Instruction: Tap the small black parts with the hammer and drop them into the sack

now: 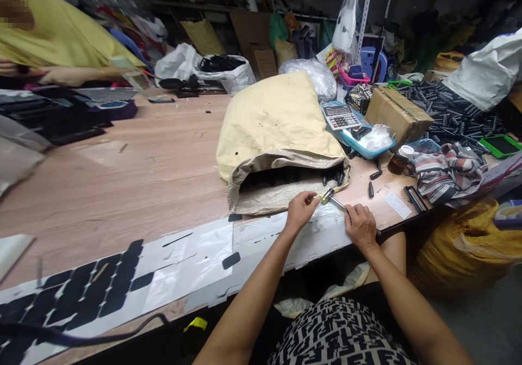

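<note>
The right hand closes its fingers around the handle of a small metal tool, held over the table's front edge. The left hand, fingers bent, reaches the tool's head; whether they clamp it cannot be told. Behind lies an open yellow sack containing black pieces.

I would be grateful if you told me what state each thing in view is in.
Beige sack, lying down, mouth open
Metal tool, held in the right hand
Jar, upright, white lid on
Striped cloth, crumpled
Cardboard box, flaps shut
Calculator, face up, display unreadable
</note>
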Demonstrator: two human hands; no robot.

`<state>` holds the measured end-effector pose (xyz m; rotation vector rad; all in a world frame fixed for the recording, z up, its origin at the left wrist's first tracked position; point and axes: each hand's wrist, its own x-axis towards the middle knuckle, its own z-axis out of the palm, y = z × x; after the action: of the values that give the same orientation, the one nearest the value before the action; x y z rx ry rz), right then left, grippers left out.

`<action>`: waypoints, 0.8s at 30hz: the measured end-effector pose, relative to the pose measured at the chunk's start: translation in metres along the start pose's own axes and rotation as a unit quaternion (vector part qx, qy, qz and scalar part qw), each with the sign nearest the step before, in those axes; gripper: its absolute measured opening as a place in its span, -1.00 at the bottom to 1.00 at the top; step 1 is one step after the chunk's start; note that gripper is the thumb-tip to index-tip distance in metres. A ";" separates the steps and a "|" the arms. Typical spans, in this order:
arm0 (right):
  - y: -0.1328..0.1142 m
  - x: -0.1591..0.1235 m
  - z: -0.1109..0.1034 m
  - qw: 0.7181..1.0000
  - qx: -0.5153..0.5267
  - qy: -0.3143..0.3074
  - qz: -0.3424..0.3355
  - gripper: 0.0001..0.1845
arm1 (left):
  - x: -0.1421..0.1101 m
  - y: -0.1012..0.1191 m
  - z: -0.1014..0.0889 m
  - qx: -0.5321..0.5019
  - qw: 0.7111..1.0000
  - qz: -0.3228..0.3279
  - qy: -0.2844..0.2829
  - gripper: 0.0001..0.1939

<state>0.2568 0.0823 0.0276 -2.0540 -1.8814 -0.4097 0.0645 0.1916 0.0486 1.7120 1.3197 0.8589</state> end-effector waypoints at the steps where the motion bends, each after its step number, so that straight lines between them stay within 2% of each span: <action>1: 0.000 0.000 0.000 1.000 0.001 0.001 0.003 -0.73 | 0.017 0.002 0.005 0.014 1.000 -0.018 0.015 -0.71; 4: -0.001 -0.001 -0.001 1.000 0.003 0.002 0.007 -0.75 | 0.058 0.011 0.021 0.075 0.995 -0.055 0.029 -0.70; 6: -0.002 -0.002 -0.001 1.000 0.004 0.002 0.008 -0.76 | 0.075 0.017 0.031 0.126 0.988 -0.091 0.018 -0.66; 9: -0.002 -0.002 0.000 1.000 0.005 0.000 0.010 -0.77 | 0.087 0.020 0.040 0.188 0.973 -0.135 0.000 -0.67; 11: -0.002 -0.003 -0.001 1.000 0.005 -0.004 0.009 -0.77 | 0.086 0.018 0.039 0.195 0.972 -0.132 -0.006 -0.72; 15: -0.002 -0.002 -0.002 1.000 0.004 -0.007 0.011 -0.77 | 0.064 0.001 0.016 0.138 0.989 -0.059 -0.015 -0.79; 20: -0.002 -0.001 -0.003 1.000 0.003 0.000 0.007 -0.76 | 0.006 -0.025 -0.024 0.081 0.996 0.012 -0.026 -0.79; 24: -0.001 0.000 -0.002 1.000 -0.002 0.007 0.004 -0.76 | -0.029 -0.041 -0.031 0.093 0.993 0.064 -0.041 -0.81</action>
<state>0.2554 0.0816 0.0297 -2.0567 -1.8650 -0.4251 0.0132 0.1747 0.0247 1.9751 1.2784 0.7461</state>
